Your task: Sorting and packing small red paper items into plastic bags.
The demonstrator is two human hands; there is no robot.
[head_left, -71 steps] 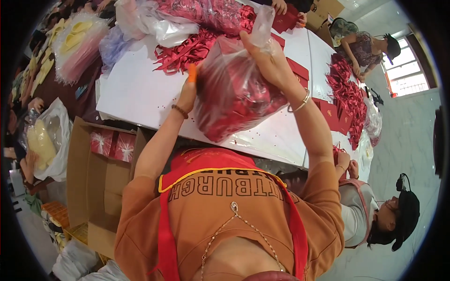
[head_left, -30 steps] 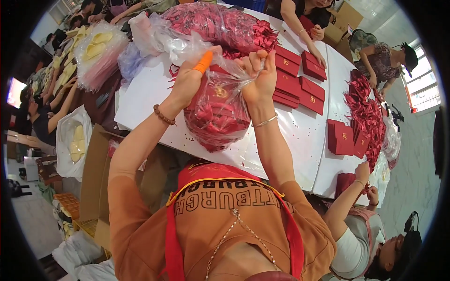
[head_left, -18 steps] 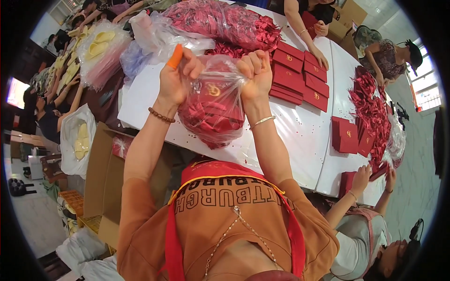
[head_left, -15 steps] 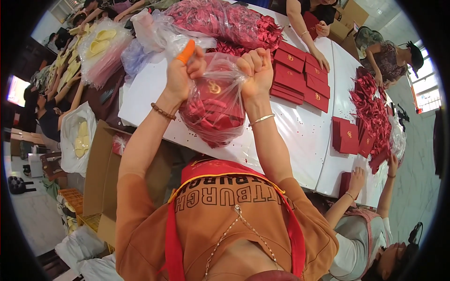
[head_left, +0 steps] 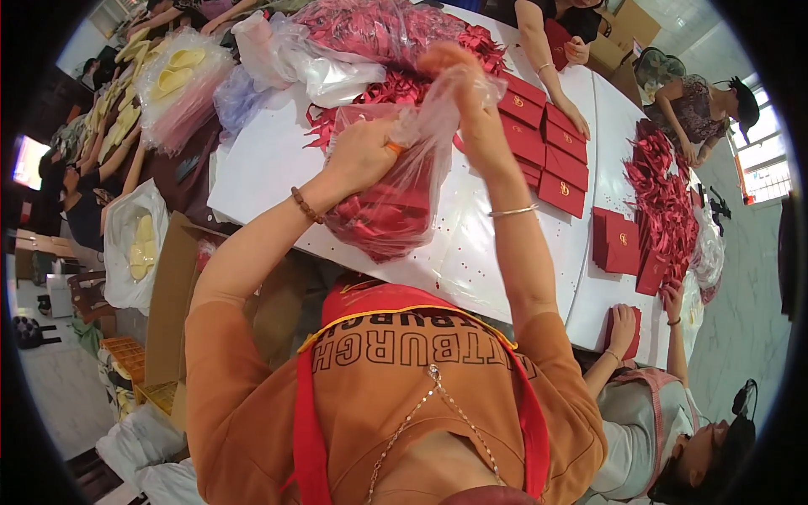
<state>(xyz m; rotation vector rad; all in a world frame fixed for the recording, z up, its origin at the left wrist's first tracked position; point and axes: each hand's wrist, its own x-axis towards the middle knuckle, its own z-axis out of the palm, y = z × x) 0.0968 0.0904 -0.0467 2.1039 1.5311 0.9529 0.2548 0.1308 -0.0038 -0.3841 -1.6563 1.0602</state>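
A clear plastic bag full of red pouches rests on the near edge of the white table. My left hand is closed round the gathered plastic on its left side, and an orange cover shows at one finger. Stretched plastic runs up to my right hand, raised above and right of the bag; the loose end spreads around it. Motion blurs the right fingers, but the plastic is pulled taut to them.
Stacked red pouches lie right of the bag. Behind it are a large bag of red pouches and loose plastic. A cardboard box stands at the left. Co-workers handle red pouches along the table's right side.
My right hand has swung up and to the right, drawing the plastic out with it. My left hand has moved down and inward. The bag's opening is pulled to the right.
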